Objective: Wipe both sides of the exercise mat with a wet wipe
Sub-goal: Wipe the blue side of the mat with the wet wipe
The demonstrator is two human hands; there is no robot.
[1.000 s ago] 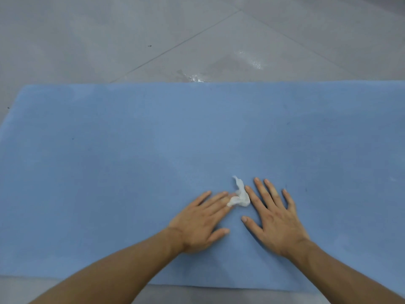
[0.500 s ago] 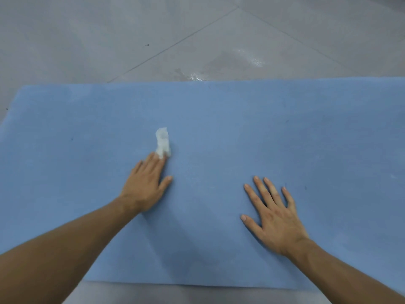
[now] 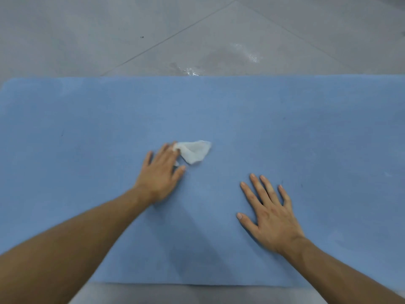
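Both flat on mat [image 3: 306, 128] | left hand [image 3: 161, 174]: straight fingers [image 3: 165, 152] press wet wipe [image 3: 194, 151] | right hand [image 3: 271, 218]: spread, empty

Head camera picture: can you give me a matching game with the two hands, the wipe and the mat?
Things:
1 left hand
2 right hand
3 wet wipe
4 exercise mat

Descriptions:
a blue, spread over the floor
b white, crumpled
c flat on the mat, holding nothing
d fingertips pressing the wipe

Pairs: 1-d, 2-c, 3-b, 4-a

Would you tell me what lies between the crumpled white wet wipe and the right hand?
Head view: only bare blue foam exercise mat lies there.
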